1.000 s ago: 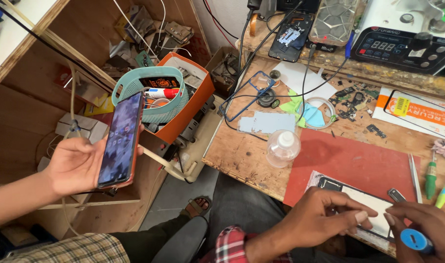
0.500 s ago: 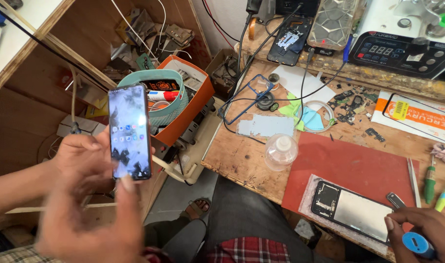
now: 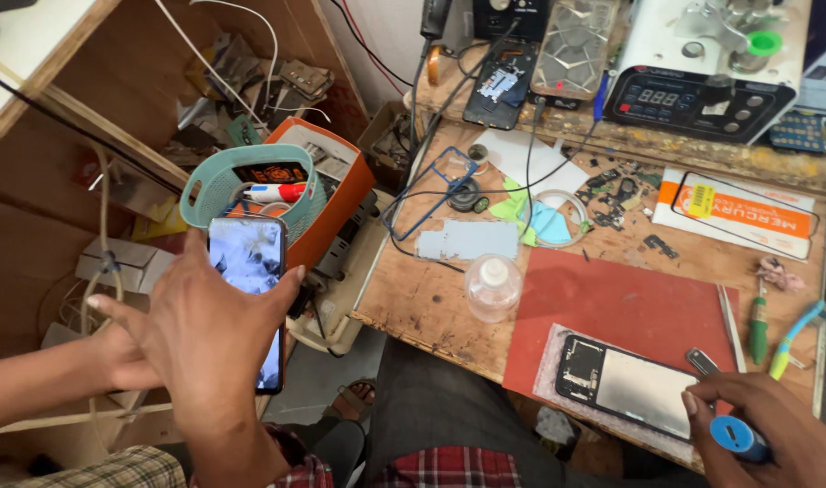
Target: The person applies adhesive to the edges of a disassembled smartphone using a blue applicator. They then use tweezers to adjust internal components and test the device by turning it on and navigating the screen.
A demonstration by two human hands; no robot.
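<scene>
The left hand (image 3: 210, 348) has left the opened phone (image 3: 634, 387) at the tabletop's (image 3: 422, 298) near edge and now lies spread over the lit phone (image 3: 246, 258), thumb on its right edge. A co-worker's hand (image 3: 124, 357) holds that phone beyond the left edge, before the basket (image 3: 205, 185). The right hand (image 3: 774, 434) is closed round a blue tool (image 3: 733, 436) at the near right corner. The red mat (image 3: 611, 307) is open room, with a bottle (image 3: 492, 287) beside it.

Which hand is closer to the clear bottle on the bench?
Right. The right hand, over the lit phone, is left of the clear bottle; the left hand is behind it, farther left.
</scene>
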